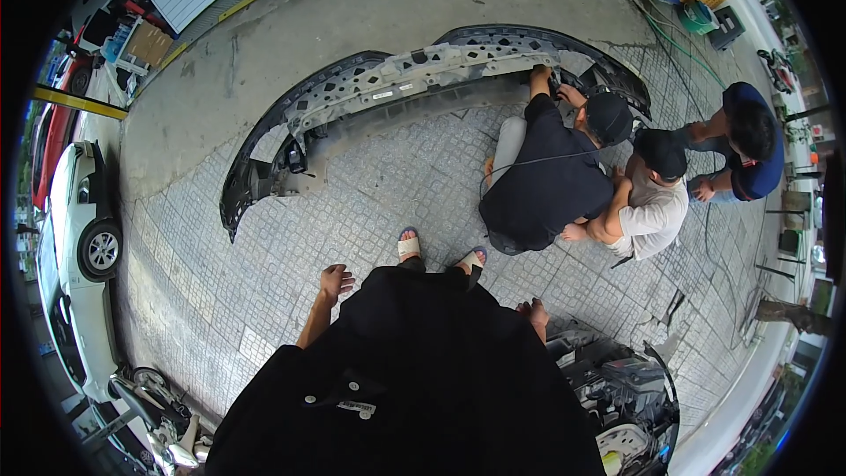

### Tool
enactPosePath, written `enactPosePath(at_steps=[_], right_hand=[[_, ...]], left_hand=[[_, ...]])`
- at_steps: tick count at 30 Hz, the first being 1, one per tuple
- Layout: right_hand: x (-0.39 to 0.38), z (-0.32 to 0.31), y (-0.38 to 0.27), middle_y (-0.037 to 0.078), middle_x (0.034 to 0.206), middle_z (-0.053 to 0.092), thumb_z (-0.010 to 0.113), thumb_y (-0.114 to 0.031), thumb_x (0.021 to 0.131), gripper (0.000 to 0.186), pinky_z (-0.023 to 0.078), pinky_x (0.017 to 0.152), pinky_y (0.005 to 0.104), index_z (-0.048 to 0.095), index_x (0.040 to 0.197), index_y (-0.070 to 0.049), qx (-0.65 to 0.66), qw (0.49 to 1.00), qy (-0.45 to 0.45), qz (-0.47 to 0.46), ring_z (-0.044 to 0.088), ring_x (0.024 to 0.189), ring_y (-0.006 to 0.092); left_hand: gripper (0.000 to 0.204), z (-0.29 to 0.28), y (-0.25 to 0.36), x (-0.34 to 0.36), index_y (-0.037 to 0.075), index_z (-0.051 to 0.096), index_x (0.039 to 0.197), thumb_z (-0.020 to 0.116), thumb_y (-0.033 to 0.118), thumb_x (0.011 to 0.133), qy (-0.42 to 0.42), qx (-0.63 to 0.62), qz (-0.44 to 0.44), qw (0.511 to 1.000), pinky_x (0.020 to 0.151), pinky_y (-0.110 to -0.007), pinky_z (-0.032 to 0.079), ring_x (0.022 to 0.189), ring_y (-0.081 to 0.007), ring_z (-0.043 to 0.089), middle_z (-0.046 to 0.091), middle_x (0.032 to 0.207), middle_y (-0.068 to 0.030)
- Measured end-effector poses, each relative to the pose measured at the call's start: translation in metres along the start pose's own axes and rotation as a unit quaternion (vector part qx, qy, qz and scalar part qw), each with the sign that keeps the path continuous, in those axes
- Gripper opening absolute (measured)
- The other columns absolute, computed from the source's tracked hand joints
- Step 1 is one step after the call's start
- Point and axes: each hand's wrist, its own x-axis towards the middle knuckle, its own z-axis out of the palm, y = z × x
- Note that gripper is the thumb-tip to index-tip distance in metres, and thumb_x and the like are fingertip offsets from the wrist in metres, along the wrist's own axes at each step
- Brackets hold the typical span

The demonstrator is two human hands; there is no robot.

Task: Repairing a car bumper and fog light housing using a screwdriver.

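Observation:
My left hand [336,280] hangs loosely at my left side above the paving, its fingers a little apart with nothing in them. At my other side, my right hand [532,310] also hangs empty; its fingers are loosely bent and partly hard to see. It is nearest to an exposed car engine bay [630,379] at the lower right. Ahead of me a black car bumper [251,159] lies on the ground with its inner side toward me, a grey perforated strip along it. Neither hand touches it. A crouching person in black [551,176] has both hands at its right part.
Beside that person are another in a light shirt [656,207] and one in blue bending over [762,154]. A white car [75,220] and a motorbike [159,414] stand at left. A green hose [656,26] runs along the far right, near a green bucket [696,18].

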Motion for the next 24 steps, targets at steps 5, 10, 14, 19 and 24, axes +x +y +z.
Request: enactPosePath(at_steps=[5,10,14,19,24], right_hand=[[-0.009,0.002,0.001,0.017,0.098,0.063,0.058,-0.022,0.093,0.039,0.056,0.060,0.0397,0.049,0.124,0.000,-0.003,1.000,0.003,-0.007,0.063,0.073,0.0284],[-0.009,-0.003,0.006,0.018,0.098,0.063,0.059,-0.022,0.093,0.037,0.058,0.060,0.0410,0.051,0.121,0.001,0.008,1.000,0.009,-0.002,0.064,0.073,0.0285],[-0.012,-0.001,0.005,0.017,0.096,0.064,0.059,-0.021,0.092,0.034,0.058,0.060,0.0420,0.052,0.117,0.000,0.006,1.000,0.019,0.002,0.064,0.072,0.0284],[-0.012,-0.003,0.006,0.016,0.094,0.064,0.059,-0.021,0.091,0.033,0.057,0.058,0.0408,0.051,0.117,-0.001,0.015,1.000,0.015,-0.001,0.064,0.071,0.0285],[-0.011,0.000,0.003,0.016,0.095,0.063,0.058,-0.021,0.093,0.034,0.057,0.058,0.0404,0.051,0.120,-0.002,0.006,1.000,-0.005,-0.002,0.064,0.072,0.0283]], left_hand=[[0.042,-0.001,0.004,0.005,-0.001,0.053,0.125,0.053,0.028,0.094,-0.013,-0.002,0.017,1.000,0.070,-0.040,0.057,0.086,-0.0281,0.069,0.066,0.102,-0.0168],[0.043,0.002,0.010,0.005,-0.001,0.053,0.126,0.053,0.028,0.094,-0.014,0.009,0.012,1.000,0.071,-0.040,0.057,0.087,-0.0281,0.069,0.066,0.103,-0.0172],[0.043,0.004,0.014,0.007,-0.001,0.051,0.127,0.053,0.027,0.094,-0.012,0.008,0.007,1.000,0.071,-0.040,0.057,0.087,-0.0279,0.069,0.066,0.103,-0.0167],[0.042,0.005,0.010,0.008,0.000,0.051,0.127,0.053,0.027,0.095,-0.017,0.004,0.010,1.000,0.071,-0.040,0.057,0.086,-0.0277,0.069,0.066,0.103,-0.0165],[0.041,0.005,0.010,0.010,0.001,0.051,0.126,0.053,0.028,0.095,-0.015,-0.001,0.013,1.000,0.071,-0.041,0.057,0.087,-0.0279,0.069,0.066,0.104,-0.0164]])
